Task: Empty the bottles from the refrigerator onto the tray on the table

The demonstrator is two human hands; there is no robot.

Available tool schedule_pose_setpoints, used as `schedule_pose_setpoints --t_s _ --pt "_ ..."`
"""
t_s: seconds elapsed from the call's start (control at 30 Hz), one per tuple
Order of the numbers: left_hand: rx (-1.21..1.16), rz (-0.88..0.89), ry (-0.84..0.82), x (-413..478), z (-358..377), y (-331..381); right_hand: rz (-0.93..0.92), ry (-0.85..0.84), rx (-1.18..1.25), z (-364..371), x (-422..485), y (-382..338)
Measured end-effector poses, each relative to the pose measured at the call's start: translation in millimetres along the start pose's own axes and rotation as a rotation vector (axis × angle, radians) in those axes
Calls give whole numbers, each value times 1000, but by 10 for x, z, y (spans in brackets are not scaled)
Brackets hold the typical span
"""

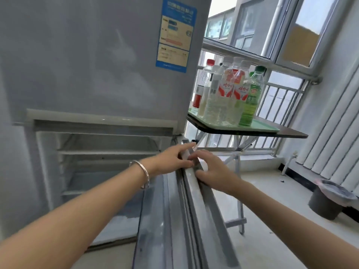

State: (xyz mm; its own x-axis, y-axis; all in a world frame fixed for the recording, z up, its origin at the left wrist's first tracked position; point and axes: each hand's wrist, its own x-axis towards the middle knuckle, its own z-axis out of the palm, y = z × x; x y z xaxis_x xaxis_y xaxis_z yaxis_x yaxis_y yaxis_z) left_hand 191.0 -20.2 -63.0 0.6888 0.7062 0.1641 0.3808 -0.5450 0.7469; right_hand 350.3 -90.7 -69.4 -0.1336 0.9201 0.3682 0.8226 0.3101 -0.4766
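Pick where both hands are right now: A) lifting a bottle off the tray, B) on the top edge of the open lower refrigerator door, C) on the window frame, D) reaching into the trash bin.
B: the left hand and right hand both rest on the top edge of the open lower refrigerator door, while the bottles stand untouched on the tray.

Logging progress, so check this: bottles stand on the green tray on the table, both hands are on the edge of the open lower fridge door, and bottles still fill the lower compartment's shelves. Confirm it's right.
One thing is wrong: the lower compartment shows only bare shelves in the head view, no bottles. The rest holds: bottles stand on the green tray on the table, and the left hand and right hand are on the open door's edge.
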Motion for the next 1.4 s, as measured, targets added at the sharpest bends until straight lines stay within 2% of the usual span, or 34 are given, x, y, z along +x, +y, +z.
schedule_pose_setpoints --t_s 0.17,0.33,0.43,0.5,0.63,0.77,0.93,1.1,1.4 --pt "309 32 200 -442 -380 -53 -40 149 130 558 205 -293" --pt "552 -144 162 -948 -705 15 -191 237 156 1081 298 -435" --pt "650 -258 76 -1171 -709 -180 -301 214 65 1333 453 -404" --pt "861 -309 69 -1276 -684 -415 -342 188 -84 1468 598 -366" --pt "1178 -307 265 -1371 -736 -869 -408 139 -379 1591 862 -344" --pt "1216 -367 339 -1190 -907 -1191 -403 78 -458 1658 1087 -433" --pt "1178 -472 327 -896 -1094 -1411 -334 30 -497 1760 1341 -476" --pt "1179 -465 340 -882 -1119 -1456 -283 16 -541 1816 1378 -515" --pt "1179 -535 267 -860 -1143 -1388 -231 -88 -579 1713 1394 -578"
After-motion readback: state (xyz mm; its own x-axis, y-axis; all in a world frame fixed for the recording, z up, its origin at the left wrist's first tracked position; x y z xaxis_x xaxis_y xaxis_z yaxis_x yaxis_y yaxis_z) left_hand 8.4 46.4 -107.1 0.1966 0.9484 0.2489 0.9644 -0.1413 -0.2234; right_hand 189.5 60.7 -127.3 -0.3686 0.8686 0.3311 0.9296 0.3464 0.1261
